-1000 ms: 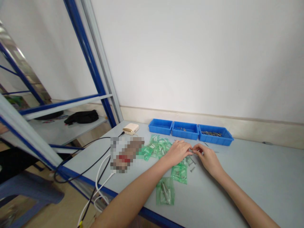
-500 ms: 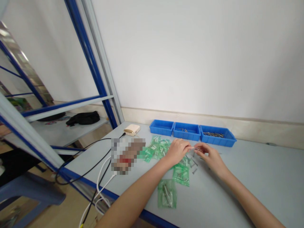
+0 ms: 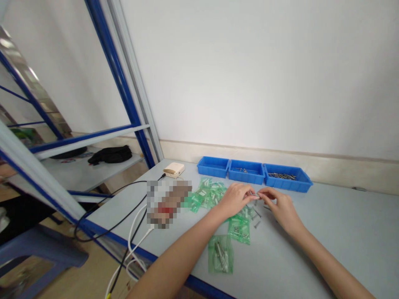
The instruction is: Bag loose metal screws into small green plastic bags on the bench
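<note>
My left hand (image 3: 238,197) and my right hand (image 3: 280,205) meet above the table, their fingertips pinched on one small metal piece (image 3: 256,194) between them. It looks like a screw, though the fingers cover most of it. Below them lie a few loose screws (image 3: 257,224). Green plastic bags with metal and white parts (image 3: 210,193) spread beside and under my left hand. One green bag (image 3: 220,254) holding long screws and white pieces lies flat nearer the front edge.
Three blue bins stand along the wall: the left one (image 3: 213,171), the middle one (image 3: 246,177) with a few screws, the right one (image 3: 288,184) with many. A cream box (image 3: 174,169), cables (image 3: 132,232) and a blurred-out object (image 3: 170,203) are at the left.
My fingertips have drawn closer together around the small metal piece. The whole view has shifted very slightly.
</note>
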{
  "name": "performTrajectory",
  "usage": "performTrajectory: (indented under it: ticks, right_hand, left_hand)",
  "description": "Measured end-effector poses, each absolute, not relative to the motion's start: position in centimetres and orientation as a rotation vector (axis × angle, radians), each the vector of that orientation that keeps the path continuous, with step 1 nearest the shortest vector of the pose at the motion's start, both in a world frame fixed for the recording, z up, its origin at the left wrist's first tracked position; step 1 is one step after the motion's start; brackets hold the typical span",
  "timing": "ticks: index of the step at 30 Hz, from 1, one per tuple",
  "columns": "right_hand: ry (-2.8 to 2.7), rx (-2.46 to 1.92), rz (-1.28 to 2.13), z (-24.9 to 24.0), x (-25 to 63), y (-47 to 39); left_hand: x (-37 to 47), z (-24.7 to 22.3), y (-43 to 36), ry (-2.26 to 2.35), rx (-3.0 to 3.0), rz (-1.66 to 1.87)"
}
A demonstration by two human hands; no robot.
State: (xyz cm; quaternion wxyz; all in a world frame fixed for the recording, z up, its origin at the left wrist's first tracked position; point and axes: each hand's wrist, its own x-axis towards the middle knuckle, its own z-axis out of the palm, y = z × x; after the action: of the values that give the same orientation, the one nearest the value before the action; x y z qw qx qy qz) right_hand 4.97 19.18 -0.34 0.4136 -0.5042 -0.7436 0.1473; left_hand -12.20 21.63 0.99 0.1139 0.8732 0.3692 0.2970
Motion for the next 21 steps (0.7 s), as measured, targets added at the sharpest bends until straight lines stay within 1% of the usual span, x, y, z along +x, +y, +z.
performTrajectory:
  ticks: [6, 13, 21]
  right_hand:
    - [-1.893, -1.225, 0.312, -0.61, 4.99, 19.24]
    - [-2.081, -1.273, -0.021, -0.48, 5.17, 18.9]
    - [-2.097, -1.289, -0.077, -0.26, 4.96, 18.68]
  left_hand:
    - [-12.27, 0.9, 21.71, 1.087, 2.635, 0.928]
    - [-12.14, 0.88, 21.66, 1.099, 2.631, 0.833]
    - [-12.17, 1.08, 21.52, 1.103, 2.655, 0.866]
